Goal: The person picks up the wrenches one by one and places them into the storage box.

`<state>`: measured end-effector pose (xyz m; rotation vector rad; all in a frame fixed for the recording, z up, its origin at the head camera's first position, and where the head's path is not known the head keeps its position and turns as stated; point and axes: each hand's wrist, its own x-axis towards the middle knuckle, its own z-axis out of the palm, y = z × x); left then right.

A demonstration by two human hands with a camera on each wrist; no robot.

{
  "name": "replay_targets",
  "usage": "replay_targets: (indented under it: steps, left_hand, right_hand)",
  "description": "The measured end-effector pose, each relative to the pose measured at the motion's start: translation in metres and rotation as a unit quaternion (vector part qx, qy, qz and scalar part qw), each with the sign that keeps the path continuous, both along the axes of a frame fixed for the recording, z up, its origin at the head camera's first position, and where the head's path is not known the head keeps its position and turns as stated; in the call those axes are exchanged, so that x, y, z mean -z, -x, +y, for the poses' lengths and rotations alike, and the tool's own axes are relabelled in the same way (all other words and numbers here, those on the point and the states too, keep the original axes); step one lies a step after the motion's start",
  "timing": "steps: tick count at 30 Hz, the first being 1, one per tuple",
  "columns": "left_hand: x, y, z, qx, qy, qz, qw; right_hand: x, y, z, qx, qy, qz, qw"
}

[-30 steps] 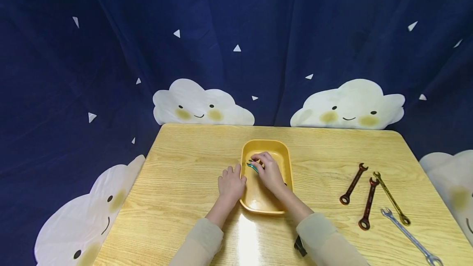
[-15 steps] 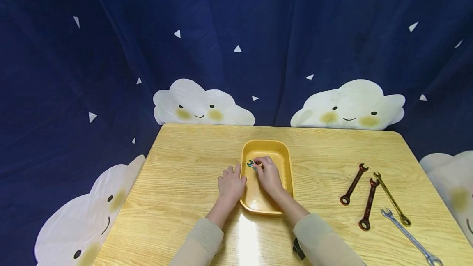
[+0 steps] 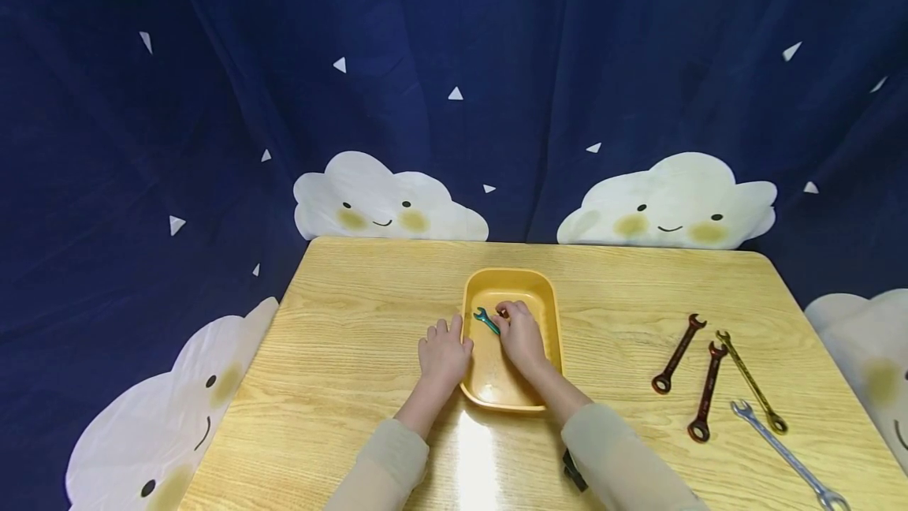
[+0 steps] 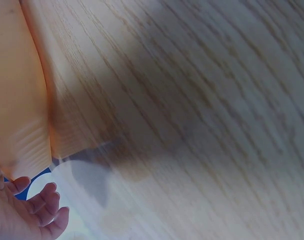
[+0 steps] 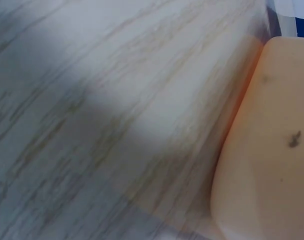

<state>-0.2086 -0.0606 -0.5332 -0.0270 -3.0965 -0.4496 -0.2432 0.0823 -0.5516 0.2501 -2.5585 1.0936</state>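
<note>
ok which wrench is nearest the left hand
The teal wrench, in the tray beside the left hand; the dark red pair, gold one and silver one lie farther right.

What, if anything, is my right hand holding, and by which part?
It cannot be told: the right hand hides the rear part of the teal metal wrench in the yellow rectangular tray.

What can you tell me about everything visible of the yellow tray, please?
The yellow tray is a shallow, open, rectangular tub with rounded corners, smooth and plastic-looking, with a dark mark on its outer wall. It sits upright on the wooden table, long sides running front to back. The left hand touches its left rim; the right hand is inside, at a teal wrench. Whether the right hand touches the tray is hidden.
</note>
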Motion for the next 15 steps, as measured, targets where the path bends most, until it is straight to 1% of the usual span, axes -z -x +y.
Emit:
replay_targets:
  steps: [8, 15]
  left_hand:
    - [-0.0008, -0.0009, -0.0002, 0.002, -0.002, 0.001, 1.0000]
    - [0.0002, -0.0004, -0.0005, 0.003, 0.002, 0.004, 1.0000]
  right_hand:
    - [0.0065, 0.0046, 0.0022, 0.027, -0.053, -0.061, 0.9964]
    - [0.0066, 0.0043, 0.0017, 0.033, -0.099, -0.075, 0.9917]
